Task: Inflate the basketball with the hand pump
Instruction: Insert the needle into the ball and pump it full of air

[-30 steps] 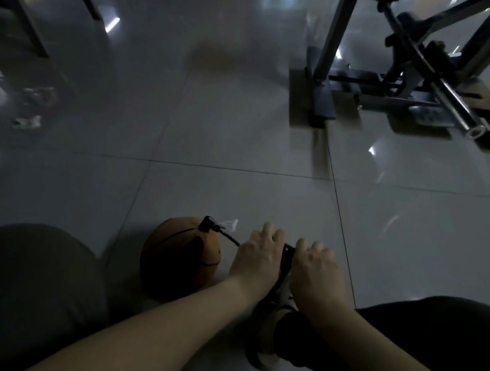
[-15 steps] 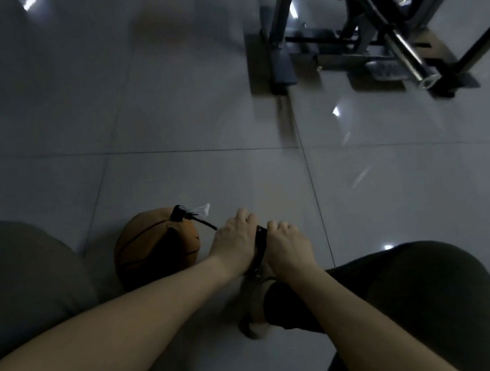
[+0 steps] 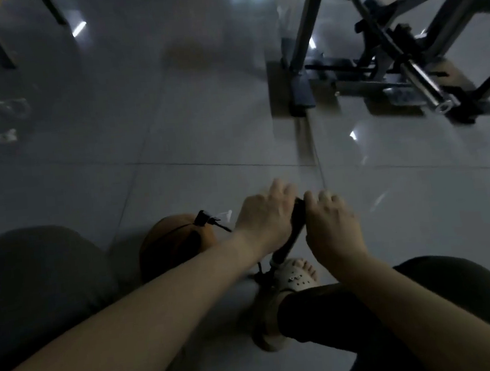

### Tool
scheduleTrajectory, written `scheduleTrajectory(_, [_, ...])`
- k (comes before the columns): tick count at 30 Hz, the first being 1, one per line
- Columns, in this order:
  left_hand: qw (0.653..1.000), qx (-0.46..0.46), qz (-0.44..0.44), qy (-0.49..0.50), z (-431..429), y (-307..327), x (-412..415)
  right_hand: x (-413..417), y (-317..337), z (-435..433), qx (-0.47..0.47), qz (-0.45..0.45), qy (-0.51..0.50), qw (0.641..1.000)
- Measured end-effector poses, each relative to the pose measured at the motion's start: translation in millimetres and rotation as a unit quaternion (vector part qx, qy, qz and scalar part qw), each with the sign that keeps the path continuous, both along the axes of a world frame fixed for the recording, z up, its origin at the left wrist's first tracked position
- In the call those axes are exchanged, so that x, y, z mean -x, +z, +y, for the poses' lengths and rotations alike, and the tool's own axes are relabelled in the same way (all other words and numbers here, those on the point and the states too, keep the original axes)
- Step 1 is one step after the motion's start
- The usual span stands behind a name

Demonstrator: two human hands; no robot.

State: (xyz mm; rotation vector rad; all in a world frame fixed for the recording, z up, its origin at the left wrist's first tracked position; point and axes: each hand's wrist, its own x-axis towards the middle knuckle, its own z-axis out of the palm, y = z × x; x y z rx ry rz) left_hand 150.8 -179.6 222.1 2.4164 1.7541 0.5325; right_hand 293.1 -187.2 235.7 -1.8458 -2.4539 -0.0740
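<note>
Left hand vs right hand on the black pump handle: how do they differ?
The left hand sits on the side of the black pump handle nearer the orange basketball; the right hand on the far side. The left forearm crosses the ball; the right forearm passes over a dark-trousered leg. Both curl fingers over the handle.

Bare forearms [image 3: 159,307], dark trousers [image 3: 325,318], pale perforated clog [image 3: 291,278]
</note>
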Motion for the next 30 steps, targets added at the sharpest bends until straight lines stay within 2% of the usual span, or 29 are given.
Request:
scheduleTrajectory(2, [0.999,0.022,0.025,-0.013,-17.7,-34.1,4.0,8.7,-27.9,-18.9,0.056,-0.027,-0.003,0.998])
scheduleTrajectory(5, [0.998,0.052,0.043,0.021,-29.0,-72.5,11.0,20.4,-53.8,-28.2,0.102,-0.043,0.001,0.994])
scheduleTrajectory(12, [0.990,0.119,0.057,0.049,-38.3,-108.0,6.6,27.6,-89.0,-24.6,0.189,-0.082,0.005,0.979])
scheduleTrajectory(17, [0.988,0.136,0.054,0.038,-33.5,-111.4,6.8,24.8,-95.4,-17.3,0.223,-0.065,0.003,0.973])
scheduleTrajectory(20, [0.983,0.167,0.066,0.031,-39.0,-106.3,8.1,21.6,-87.1,-23.5,0.274,-0.008,-0.027,0.961])
scheduleTrajectory(22, [0.985,0.162,0.057,0.029,-33.5,-89.7,10.3,19.6,-70.0,-22.2,0.249,0.044,-0.043,0.967])
scheduleTrajectory(25, [0.996,0.085,0.004,0.034,-19.9,-41.6,12.1,19.7,-29.8,-10.9,0.104,0.112,-0.058,0.986])
scheduleTrajectory(27, [0.999,0.026,-0.024,0.032,-14.1,-5.0,12.3,20.3,-2.2,-1.8,0.010,0.120,-0.061,0.991])
scheduleTrajectory(30, [0.997,-0.045,-0.045,0.051,-12.2,27.3,15.8,21.1,24.5,8.8,-0.033,0.094,-0.051,0.994])
